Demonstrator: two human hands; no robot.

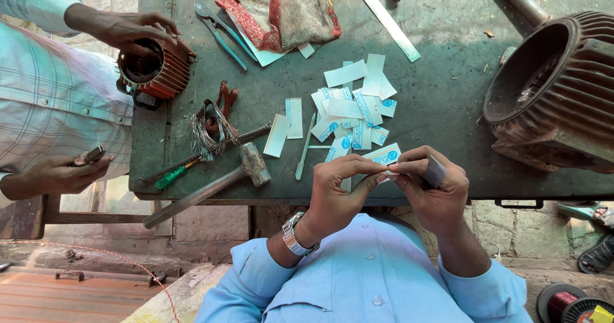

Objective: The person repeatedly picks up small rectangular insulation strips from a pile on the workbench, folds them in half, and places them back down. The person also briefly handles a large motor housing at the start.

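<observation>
Nearest the camera, the person's left hand [339,189] and right hand [430,185] meet just above the near edge of the dark green surface [448,105]. Between the fingertips of both sits a small paper slip [385,157], white with blue print, thin and rectangular, pinched at its near edge by the left thumb and forefinger and steadied by the right fingers. The right hand also closes on a small grey flat piece [435,171] tucked against its fingers. A metal wristwatch [295,235] sits on the left wrist.

Just beyond the hands lies a loose pile of slips [352,109] of the same white and blue paper, some face down and plain white, overlapping each other. To the left of the left hand rests a hammer [217,182], its head near the surface's edge, and further left a green-handled screwdriver [176,173] and a bundle of wire strands [208,128].

To the right of the right hand, well apart, stands a large rusty motor housing [553,93] with ribbed sides. Beyond the slips lie a patterned cloth [281,13], pliers [220,32] and a long pale strip [384,17].

At the far left another person's hand [128,29] rests on a small ribbed stator [153,70], while their other hand [57,176] holds a small tool [93,155].
</observation>
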